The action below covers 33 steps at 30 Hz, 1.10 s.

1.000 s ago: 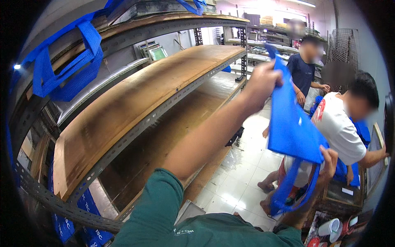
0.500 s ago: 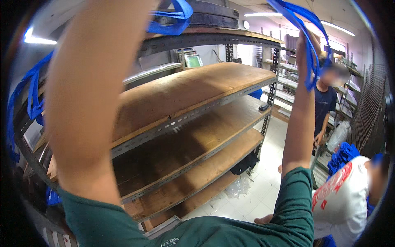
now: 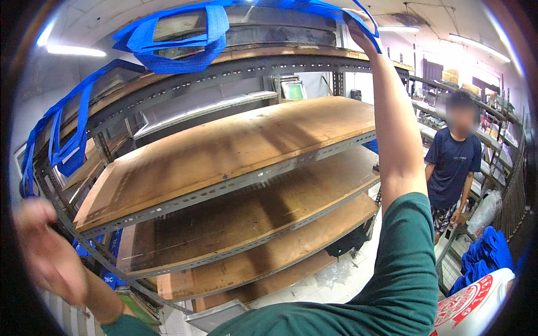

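My raised right hand point(image 3: 358, 29) is at the top of the shelving rack, fingers closed around a blue fabric strap point(image 3: 374, 35). This strap runs into a band of blue fabric point(image 3: 305, 8) along the rack's top. My left hand point(image 3: 53, 252) is low at the far left, smeared by motion, so its fingers cannot be read; it appears to hold nothing. Looped blue straps point(image 3: 216, 39) hang over the front edge of the top shelf point(image 3: 246, 60). More blue straps point(image 3: 84, 120) droop at the rack's left end, above my left hand.
Bare wooden shelves point(image 3: 241, 131) on slotted metal frames fill the middle. A person in a dark shirt point(image 3: 454, 159) stands at the right. Nearer are a blue fabric pile point(image 3: 487, 255) and another person's white shirt point(image 3: 476, 299). Clear plastic point(image 3: 330, 277) lies on the floor.
My left hand has come down from above to the lower left. My right hand has moved left along the rack's top with the blue strap. The view has shifted too.
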Each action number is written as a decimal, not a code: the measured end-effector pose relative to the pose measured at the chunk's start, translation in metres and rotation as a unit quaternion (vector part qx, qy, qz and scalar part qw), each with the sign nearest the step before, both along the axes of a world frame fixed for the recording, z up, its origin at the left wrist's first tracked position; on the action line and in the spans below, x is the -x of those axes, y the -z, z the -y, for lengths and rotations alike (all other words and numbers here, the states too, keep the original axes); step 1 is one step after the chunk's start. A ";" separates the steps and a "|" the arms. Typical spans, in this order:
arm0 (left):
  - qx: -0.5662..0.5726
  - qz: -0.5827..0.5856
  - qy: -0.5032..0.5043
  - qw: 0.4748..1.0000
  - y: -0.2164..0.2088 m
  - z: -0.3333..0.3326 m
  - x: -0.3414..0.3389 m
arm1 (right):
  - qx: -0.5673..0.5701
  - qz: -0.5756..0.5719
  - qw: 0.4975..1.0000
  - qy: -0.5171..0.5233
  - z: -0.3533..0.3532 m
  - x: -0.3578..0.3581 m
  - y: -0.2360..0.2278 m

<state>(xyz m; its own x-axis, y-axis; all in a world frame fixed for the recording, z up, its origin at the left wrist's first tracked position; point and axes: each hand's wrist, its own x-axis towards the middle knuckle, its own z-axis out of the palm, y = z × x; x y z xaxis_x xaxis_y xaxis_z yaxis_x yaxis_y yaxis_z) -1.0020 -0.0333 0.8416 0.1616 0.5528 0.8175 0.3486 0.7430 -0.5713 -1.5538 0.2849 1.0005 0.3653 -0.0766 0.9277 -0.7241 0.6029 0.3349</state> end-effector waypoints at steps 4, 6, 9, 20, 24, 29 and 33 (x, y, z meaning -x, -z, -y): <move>-0.064 0.109 0.001 0.992 0.075 -0.019 -0.003 | -0.132 0.132 0.938 -0.292 0.017 -0.014 -0.001; -0.120 0.099 0.022 0.988 0.116 -0.001 0.027 | -0.195 0.228 0.865 -0.403 0.025 -0.014 0.000; -0.214 0.118 0.064 0.968 0.143 -0.009 0.048 | -0.168 0.245 0.878 -0.375 0.019 -0.025 0.005; -0.451 0.494 0.267 0.694 0.293 -0.089 0.150 | 0.228 0.316 0.915 -0.106 -0.091 -0.097 0.154; -0.435 0.721 0.297 0.449 0.336 -0.113 0.212 | 0.378 0.143 0.894 -0.194 -0.124 -0.077 0.321; -0.318 0.857 0.251 0.320 0.378 -0.133 0.279 | 0.617 0.307 0.717 -0.102 -0.183 -0.083 0.522; -0.253 0.895 0.270 0.249 0.408 -0.166 0.337 | 0.618 0.464 0.619 0.136 -0.249 -0.098 0.698</move>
